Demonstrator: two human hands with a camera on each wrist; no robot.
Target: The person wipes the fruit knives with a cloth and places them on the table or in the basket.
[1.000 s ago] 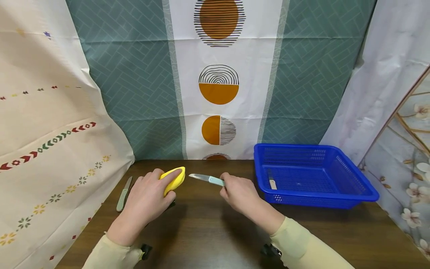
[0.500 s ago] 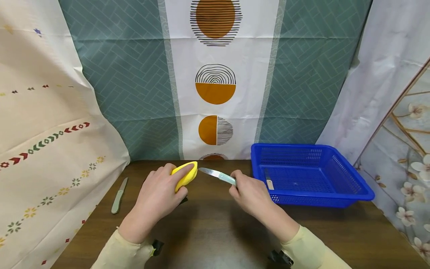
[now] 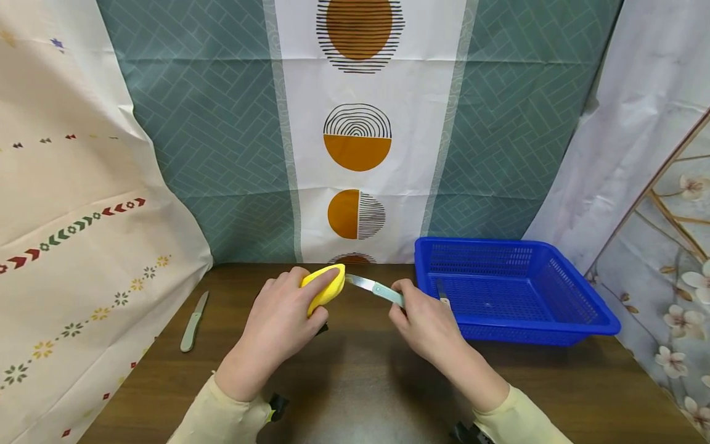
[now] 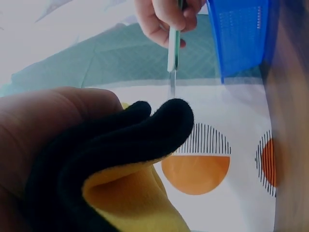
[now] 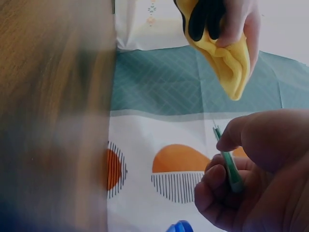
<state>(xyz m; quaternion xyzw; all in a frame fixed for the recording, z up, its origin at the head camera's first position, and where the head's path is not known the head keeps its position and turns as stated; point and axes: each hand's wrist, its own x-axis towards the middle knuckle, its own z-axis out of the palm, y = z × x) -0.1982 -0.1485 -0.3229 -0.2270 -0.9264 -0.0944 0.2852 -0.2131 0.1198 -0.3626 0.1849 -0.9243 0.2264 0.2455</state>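
Note:
My left hand (image 3: 283, 317) grips a folded yellow cloth (image 3: 328, 293) above the table, index finger laid along its top. A black border on the cloth (image 4: 125, 133) shows in the left wrist view. To its right, my right hand (image 3: 427, 320) holds a small knife (image 3: 388, 294) by its pale green handle, blade pointing left. In the head view the blade's tip meets the cloth's right end. The right wrist view shows the knife handle (image 5: 231, 171) between thumb and curled fingers, with the yellow cloth (image 5: 231, 63) beyond.
Another pale green-handled knife (image 3: 191, 330) lies on the brown table (image 3: 355, 394) at the left. At the right stands a blue plastic basket (image 3: 532, 330), holding a knife (image 3: 442, 288) partly hidden behind my right hand. Patterned cloths hang behind and beside the table.
Both hands have shifted right in the head view. The cloth has closed the gap to the knife, its end now at the blade's tip. The left-hand knife has come fully into sight.

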